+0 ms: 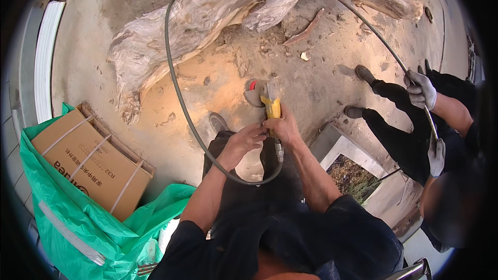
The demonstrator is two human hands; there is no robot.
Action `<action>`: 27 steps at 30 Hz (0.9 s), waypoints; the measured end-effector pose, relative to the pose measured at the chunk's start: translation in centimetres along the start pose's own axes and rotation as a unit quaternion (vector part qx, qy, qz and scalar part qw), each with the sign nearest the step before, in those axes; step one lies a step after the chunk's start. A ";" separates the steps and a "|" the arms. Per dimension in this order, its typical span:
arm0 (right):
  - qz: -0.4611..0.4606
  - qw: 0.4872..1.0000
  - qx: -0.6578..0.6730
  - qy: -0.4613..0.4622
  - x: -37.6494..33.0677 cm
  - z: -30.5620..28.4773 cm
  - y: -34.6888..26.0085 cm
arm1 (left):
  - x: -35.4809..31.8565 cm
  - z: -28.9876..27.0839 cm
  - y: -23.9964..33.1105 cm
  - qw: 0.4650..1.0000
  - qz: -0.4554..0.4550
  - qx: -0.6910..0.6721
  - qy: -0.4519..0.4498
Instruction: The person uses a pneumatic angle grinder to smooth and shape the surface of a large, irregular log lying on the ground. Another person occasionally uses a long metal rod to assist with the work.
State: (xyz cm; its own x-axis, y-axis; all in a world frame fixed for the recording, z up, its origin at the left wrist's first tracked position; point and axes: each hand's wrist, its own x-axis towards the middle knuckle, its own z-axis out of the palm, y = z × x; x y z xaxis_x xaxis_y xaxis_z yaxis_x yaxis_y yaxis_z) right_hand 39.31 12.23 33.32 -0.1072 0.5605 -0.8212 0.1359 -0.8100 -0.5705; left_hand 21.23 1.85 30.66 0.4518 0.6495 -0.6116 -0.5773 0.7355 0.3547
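Observation:
In front of my legs my right hand (282, 125) is wrapped round the yellow body of an angle grinder (272, 108). Its disc (253, 98) points away from me, with a small red part beside it. A metal fitting (279, 151) at its near end joins a dark green hose (179, 93), which loops left past my forearm and up over the weathered log (207, 10). My left hand (243, 144) is beside the grinder's grip, fingers loosely apart, fingertips near my right hand; whether they touch the tool is unclear.
At right a co-worker's gloved hands (421, 92) hold a long hose length (381, 39). A strapped cardboard box (98, 161) in green sheeting (78, 218) stands at left. A square-edged block (358, 150) with an opening lies at right. Sawdust and bark cover the ground.

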 end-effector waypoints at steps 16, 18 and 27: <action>-0.217 0.974 -0.064 -0.008 20.4 0.4 5.3 | 19.6 -17.3 -2.0 0.984 0.164 0.011 -0.068; -0.274 0.956 -0.100 0.000 22.0 0.2 5.6 | 23.0 -16.5 -0.2 0.975 0.182 0.046 -0.122; -0.440 0.878 -0.182 0.052 25.6 0.9 6.6 | 29.0 -12.8 0.1 0.917 0.365 0.019 -0.161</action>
State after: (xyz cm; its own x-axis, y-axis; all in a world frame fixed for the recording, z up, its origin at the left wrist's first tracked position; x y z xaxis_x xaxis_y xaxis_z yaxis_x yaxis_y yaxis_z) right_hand 36.62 21.09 8.54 -0.2409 0.9694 -0.0467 0.3529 0.0426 -0.9347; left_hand 25.61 18.32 3.90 0.1359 0.9901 0.0366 -0.7843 0.0849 0.6145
